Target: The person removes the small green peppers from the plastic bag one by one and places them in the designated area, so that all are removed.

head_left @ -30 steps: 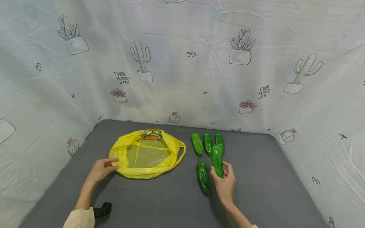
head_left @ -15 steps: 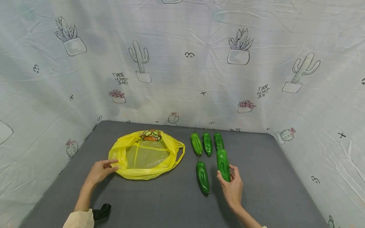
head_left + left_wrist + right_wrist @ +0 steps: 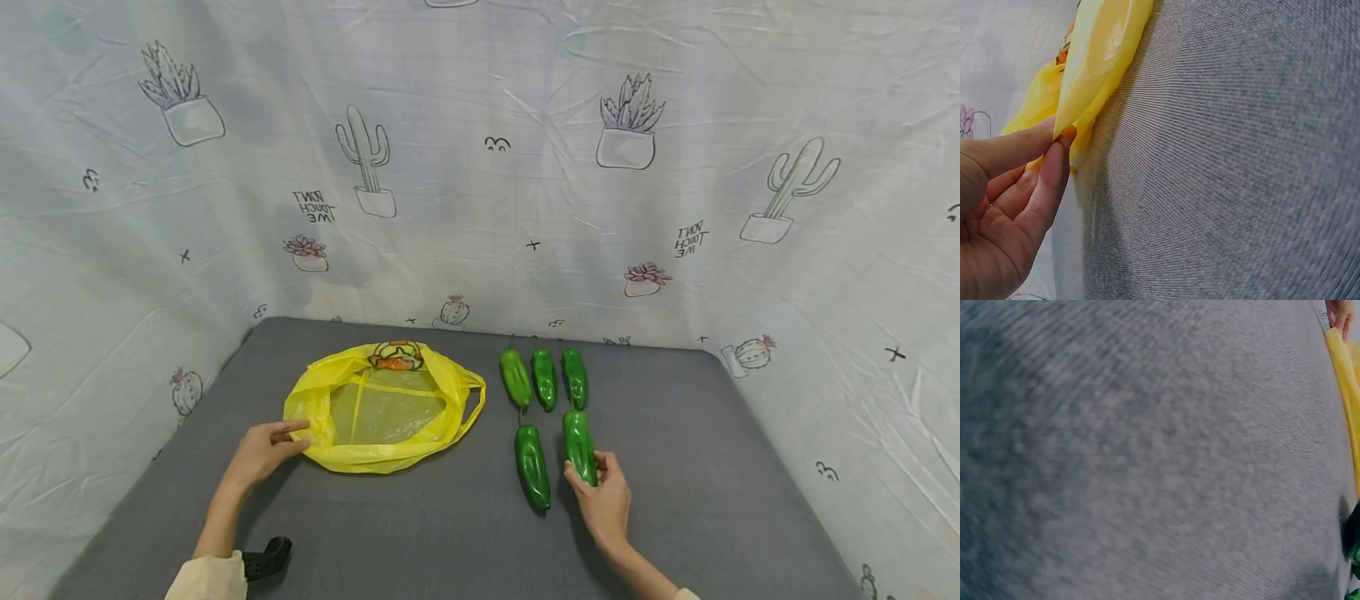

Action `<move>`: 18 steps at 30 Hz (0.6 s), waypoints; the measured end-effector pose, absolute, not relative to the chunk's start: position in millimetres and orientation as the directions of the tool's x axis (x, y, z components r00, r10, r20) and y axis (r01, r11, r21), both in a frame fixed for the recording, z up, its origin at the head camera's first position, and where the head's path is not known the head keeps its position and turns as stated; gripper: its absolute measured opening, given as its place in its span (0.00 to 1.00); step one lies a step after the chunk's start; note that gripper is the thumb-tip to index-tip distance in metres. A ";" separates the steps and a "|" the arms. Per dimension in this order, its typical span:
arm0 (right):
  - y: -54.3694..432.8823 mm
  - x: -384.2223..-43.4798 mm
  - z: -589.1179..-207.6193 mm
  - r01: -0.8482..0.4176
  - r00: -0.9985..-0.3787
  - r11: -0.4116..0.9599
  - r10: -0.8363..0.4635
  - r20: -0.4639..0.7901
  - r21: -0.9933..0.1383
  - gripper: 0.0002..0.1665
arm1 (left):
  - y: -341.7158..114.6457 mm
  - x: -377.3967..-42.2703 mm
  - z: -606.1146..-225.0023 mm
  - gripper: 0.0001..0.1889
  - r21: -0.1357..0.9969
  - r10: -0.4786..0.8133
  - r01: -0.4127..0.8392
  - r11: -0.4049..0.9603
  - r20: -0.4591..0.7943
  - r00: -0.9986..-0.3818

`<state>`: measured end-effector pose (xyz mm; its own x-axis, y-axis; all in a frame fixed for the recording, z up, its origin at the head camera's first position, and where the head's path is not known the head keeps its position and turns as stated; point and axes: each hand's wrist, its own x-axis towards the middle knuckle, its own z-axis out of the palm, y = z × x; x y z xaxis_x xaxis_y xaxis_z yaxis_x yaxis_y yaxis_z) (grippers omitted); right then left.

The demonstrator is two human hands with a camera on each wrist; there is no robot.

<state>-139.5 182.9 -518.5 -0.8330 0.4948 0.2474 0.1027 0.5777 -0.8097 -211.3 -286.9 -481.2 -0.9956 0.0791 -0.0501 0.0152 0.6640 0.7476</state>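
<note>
A yellow plastic bag (image 3: 382,457) lies with its mouth spread wide, a printed picture on its far side. My left hand (image 3: 262,452) pinches the bag's left edge between thumb and fingertips, seen closely in the left wrist view, where the hand (image 3: 1013,194) meets the yellow film (image 3: 1100,56). On the right, my right hand (image 3: 603,500) grips the lower end of a green pepper (image 3: 577,442), thumb on one side and fingers on the other. Another green pepper (image 3: 532,467) lies just left of it. The right wrist view does not show the right hand.
Three more peppers stand in a row behind: a lighter one (image 3: 516,377), a middle one (image 3: 544,379) and a right one (image 3: 574,377). Everything rests on a grey cloth-covered table (image 3: 420,533). A printed white curtain (image 3: 480,192) encloses the back and sides.
My right hand has brought its pepper nearer to me, first going right and then slightly back left, so the back right pepper shows fully. The left hand keeps its hold on the bag.
</note>
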 end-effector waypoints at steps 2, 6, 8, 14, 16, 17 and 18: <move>182.3 -139.7 -520.8 0.114 -0.839 0.584 0.489 0.237 -0.803 0.21 | -286.9 -211.8 -480.8 0.23 0.747 0.079 0.013 0.665 -0.053 -0.995; 180.8 -140.0 -525.0 0.128 -0.842 0.594 0.489 0.230 -0.794 0.21 | -286.8 -212.1 -481.5 0.23 0.746 0.078 0.004 0.666 -0.065 -0.995; 179.7 -140.0 -526.5 0.134 -0.839 0.596 0.493 0.229 -0.792 0.21 | -286.6 -212.6 -482.0 0.23 0.748 0.079 0.001 0.664 -0.068 -0.995; 174.8 -142.1 -527.5 0.133 -0.847 0.605 0.480 0.227 -0.785 0.24 | -286.1 -213.6 -483.3 0.23 0.750 0.072 -0.004 0.661 -0.068 -0.995; 173.6 -143.5 -526.9 0.130 -0.851 0.613 0.472 0.229 -0.780 0.25 | -285.9 -213.6 -483.6 0.22 0.748 0.071 -0.002 0.663 -0.065 -0.995; 173.1 -144.0 -526.6 0.129 -0.854 0.615 0.467 0.229 -0.778 0.25 | -285.8 -213.7 -483.7 0.22 0.748 0.072 -0.001 0.664 -0.065 -0.995; 172.7 -144.5 -526.7 0.129 -0.856 0.617 0.464 0.226 -0.776 0.25 | -285.6 -213.7 -483.7 0.22 0.748 0.073 0.000 0.664 -0.065 -0.995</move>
